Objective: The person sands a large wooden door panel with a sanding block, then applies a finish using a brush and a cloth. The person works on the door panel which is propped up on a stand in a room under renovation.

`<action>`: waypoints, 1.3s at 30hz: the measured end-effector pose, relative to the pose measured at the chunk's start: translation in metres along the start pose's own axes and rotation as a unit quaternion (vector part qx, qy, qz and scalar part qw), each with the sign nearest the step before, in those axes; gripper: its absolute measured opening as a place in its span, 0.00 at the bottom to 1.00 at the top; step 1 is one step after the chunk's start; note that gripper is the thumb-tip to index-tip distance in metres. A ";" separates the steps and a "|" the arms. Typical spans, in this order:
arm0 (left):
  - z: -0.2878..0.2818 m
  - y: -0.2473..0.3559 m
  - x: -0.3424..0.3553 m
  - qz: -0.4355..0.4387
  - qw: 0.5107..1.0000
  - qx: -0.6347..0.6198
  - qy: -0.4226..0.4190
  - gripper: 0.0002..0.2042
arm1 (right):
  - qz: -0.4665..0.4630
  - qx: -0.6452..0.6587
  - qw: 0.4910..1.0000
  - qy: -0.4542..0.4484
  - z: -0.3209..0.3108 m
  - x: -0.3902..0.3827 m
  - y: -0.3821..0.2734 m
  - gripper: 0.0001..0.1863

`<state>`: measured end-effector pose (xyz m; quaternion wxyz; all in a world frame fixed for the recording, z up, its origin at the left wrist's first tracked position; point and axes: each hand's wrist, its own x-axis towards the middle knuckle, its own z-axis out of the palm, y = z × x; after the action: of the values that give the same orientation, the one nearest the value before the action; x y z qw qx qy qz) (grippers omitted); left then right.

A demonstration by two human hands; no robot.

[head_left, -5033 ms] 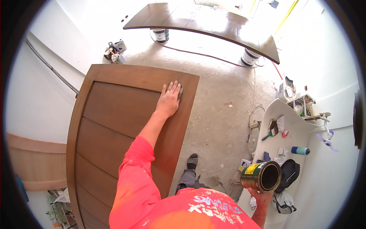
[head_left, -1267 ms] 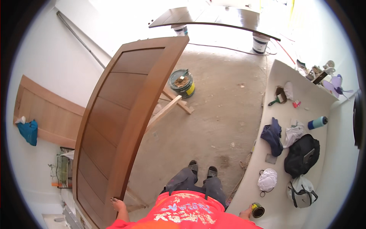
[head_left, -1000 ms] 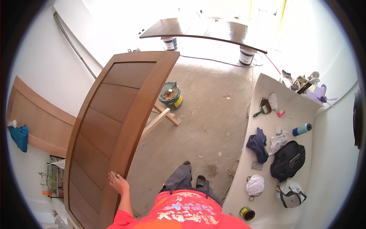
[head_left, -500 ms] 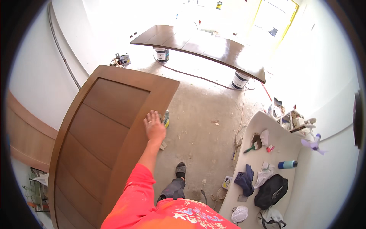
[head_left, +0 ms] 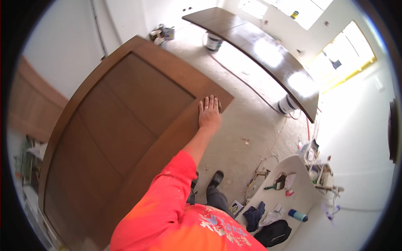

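A large brown wooden door panel (head_left: 121, 104) with a raised frame lies flat on the left. My left hand (head_left: 210, 117) rests on its frame near the far right corner, palm down, fingers stretched forward and close together. A small dark pad (head_left: 219, 105) shows at the hand's right edge, mostly covered by it, so its exact kind is hard to make out. My left arm, in a red sleeve, reaches across the panel's near right edge. My right hand is out of view.
A second glossy dark panel (head_left: 259, 46) rests on buckets (head_left: 214, 43) further off. A hose (head_left: 247, 85) crosses the concrete floor. To the right, a white tub-like surface (head_left: 268, 184) holds a brush (head_left: 276, 184), a blue bottle (head_left: 298, 215) and a black bag (head_left: 276, 233).
My left hand has slid along the frame toward the far right corner, the dark pad moving with it. The view has turned left and both of my shoes now show.
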<state>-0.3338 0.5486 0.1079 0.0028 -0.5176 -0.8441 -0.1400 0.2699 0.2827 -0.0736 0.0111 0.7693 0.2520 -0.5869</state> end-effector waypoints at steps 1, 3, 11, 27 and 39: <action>-0.007 -0.020 -0.033 -0.005 1.000 -0.009 0.030 0.34 | -0.009 -0.038 0.999 -0.009 -0.010 0.008 -0.013 0.29; -0.062 -0.042 -0.105 -0.041 0.997 -0.059 0.027 0.32 | -0.020 -0.098 0.995 -0.026 -0.024 0.019 -0.036 0.29; -0.127 -0.180 -0.400 -0.530 0.839 0.092 0.075 0.26 | -0.067 -0.372 0.917 -0.124 -0.020 0.130 -0.200 0.27; -0.010 0.040 -0.035 -0.391 0.907 0.092 0.130 0.30 | -0.104 -0.299 0.938 -0.144 -0.107 0.215 -0.366 0.28; 0.049 0.109 0.130 -0.319 0.941 0.042 0.106 0.38 | -0.032 -0.273 0.954 -0.123 -0.156 0.232 -0.360 0.32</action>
<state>-0.2918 0.7205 0.1056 0.0688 -0.2032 -0.9648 -0.1521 0.3083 0.7327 -0.1356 0.2327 0.6501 0.4240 -0.5860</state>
